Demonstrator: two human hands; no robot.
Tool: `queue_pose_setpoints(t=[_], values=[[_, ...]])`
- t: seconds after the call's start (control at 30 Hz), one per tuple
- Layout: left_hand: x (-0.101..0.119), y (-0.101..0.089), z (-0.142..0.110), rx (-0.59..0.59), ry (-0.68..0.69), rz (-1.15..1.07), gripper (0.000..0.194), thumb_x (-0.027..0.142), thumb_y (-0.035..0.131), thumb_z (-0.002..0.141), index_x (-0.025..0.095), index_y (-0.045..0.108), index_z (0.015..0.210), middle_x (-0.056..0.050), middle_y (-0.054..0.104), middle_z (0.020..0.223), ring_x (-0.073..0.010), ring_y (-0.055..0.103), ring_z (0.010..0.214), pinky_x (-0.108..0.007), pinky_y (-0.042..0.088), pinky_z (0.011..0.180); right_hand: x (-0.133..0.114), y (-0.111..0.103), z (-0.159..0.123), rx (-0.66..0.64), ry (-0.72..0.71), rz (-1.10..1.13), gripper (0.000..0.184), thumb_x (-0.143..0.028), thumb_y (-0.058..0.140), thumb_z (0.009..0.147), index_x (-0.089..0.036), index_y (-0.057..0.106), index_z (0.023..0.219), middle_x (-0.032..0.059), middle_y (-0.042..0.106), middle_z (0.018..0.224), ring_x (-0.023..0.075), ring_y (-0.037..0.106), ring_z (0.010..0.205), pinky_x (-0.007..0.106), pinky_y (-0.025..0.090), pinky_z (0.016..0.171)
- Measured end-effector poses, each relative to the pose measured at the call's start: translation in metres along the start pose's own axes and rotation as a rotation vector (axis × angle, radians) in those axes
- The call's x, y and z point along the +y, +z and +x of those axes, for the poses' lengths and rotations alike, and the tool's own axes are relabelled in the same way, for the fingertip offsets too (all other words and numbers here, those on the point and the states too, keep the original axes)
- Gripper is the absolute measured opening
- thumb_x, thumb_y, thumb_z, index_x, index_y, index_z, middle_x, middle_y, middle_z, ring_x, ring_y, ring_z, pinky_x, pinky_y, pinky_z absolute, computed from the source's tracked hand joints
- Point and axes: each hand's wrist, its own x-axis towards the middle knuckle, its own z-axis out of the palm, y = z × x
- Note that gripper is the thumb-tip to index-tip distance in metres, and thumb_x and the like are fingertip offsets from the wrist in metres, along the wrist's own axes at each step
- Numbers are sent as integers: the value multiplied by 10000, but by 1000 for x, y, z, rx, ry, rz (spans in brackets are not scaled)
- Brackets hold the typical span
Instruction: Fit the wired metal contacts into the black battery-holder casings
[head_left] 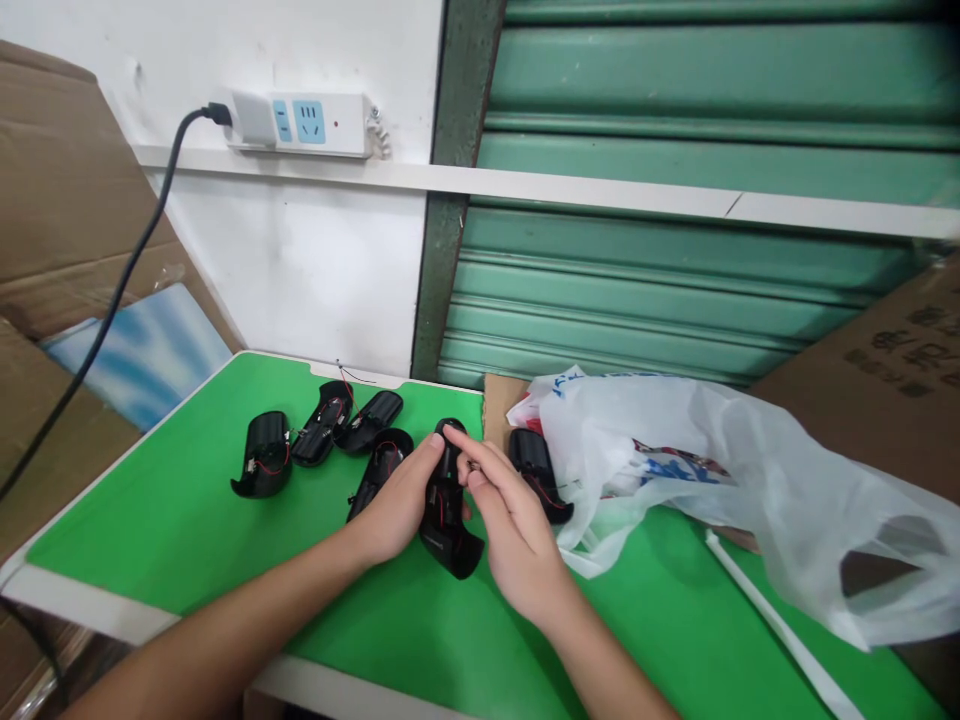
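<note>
My left hand point(397, 505) is closed around a black curved plastic housing point(448, 520) with a thin red wire inside, holding it over the green tabletop. The thumb lies along the housing's upper left side. At the housing's top end, the index finger of my right hand point(517, 525) is stretched out and touches it. The other right fingers are curled in towards the thumb; whatever they pinch is too small to make out. Just left of my left hand lies a similar housing point(379, 470), partly covered by it. Another such housing point(534, 465) lies beyond my right hand.
More black wired housings point(266, 450) lie on the left of the green table point(150, 510). A white plastic bag point(675, 430) and a white strip point(780, 620) are at right. Cardboard point(862, 370) stands on both sides. A black cable point(142, 240) hangs from a power strip point(330, 125).
</note>
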Motion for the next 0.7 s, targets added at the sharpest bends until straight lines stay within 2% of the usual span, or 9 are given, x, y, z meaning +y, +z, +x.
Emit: queue_pose_setpoints(t=[0.07,0.17,0.27,0.37,0.5,0.57,0.7], values=[[4,0,0,3,-9,-7,612,776,592,876,173,690,919,-12,689,709,-195,627,673,-334,479,677,1,1,-1,-6,-25,-18,368,-375,430,1084,-267,596,1394,50,660,975,188,651,886,325,550,776],[7,0,0,7,-31,-16,630,798,610,846,170,669,851,-10,678,681,-189,623,662,-323,469,667,3,4,-3,37,-13,55,242,-404,473,1083,-263,492,1279,39,697,951,183,671,875,313,540,759],[6,-2,1,-2,-61,-37,683,823,603,828,159,719,937,-24,688,674,-215,651,676,-325,468,646,4,7,-5,76,40,135,193,-441,535,1063,-277,464,1136,49,751,966,190,695,876,294,534,704],[4,-3,2,-14,-84,-58,731,827,601,822,151,749,1059,-46,719,715,-252,696,741,-330,486,646,3,5,-4,93,29,114,161,-417,595,1033,-263,566,1071,58,763,961,198,705,846,304,537,696],[5,-3,2,-4,-90,-34,754,838,577,822,149,746,1077,-54,727,739,-261,698,766,-331,492,655,-1,-2,2,121,-132,-114,91,-283,614,1008,-256,701,1017,23,730,851,189,681,772,343,516,735],[6,-3,2,31,-59,-5,723,819,590,827,148,734,1055,-46,727,765,-251,684,789,-337,496,691,-3,-5,5,123,-244,-257,125,-213,611,991,-259,727,996,12,727,809,191,664,762,359,486,736],[6,-4,3,123,1,21,614,754,643,818,158,680,958,-20,691,782,-225,643,815,-337,493,753,-3,-6,7,91,-395,-416,218,-148,588,976,-274,764,1004,26,763,875,209,672,809,388,460,743]])
